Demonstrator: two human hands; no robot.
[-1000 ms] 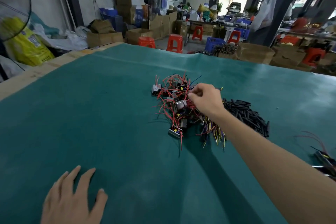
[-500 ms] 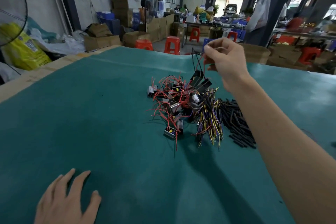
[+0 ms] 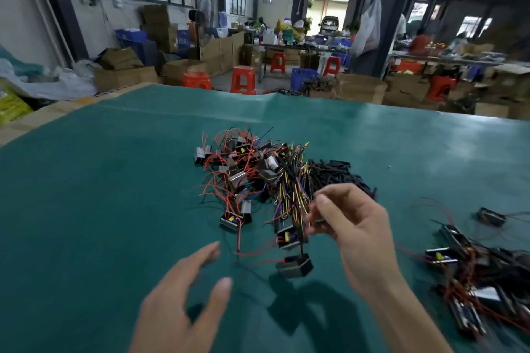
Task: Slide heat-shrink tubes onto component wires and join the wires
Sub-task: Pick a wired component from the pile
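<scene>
Above the near part of the green mat (image 3: 86, 209), the right hand (image 3: 352, 226) now pinches thin black wires between thumb and fingertips, and a small black component (image 3: 294, 266) dangles from them just off the mat; a second component (image 3: 288, 236) hangs or lies close behind it, which of the two cannot be told. Half a second ago this hand was raised high over the far side of the pile (image 3: 252, 175), lifting the wires out; it has since come down and back toward the person. The left hand (image 3: 183, 304), earlier flat on the mat at the lower left, has lifted and moved in toward the dangling part, fingers spread and relaxed, holding nothing. The pile of red-wired components sits mid-mat as before, with the black tubes (image 3: 335, 172) heaped just to its right, touching it. Wired components (image 3: 464, 275) lie well apart at the right edge.
</scene>
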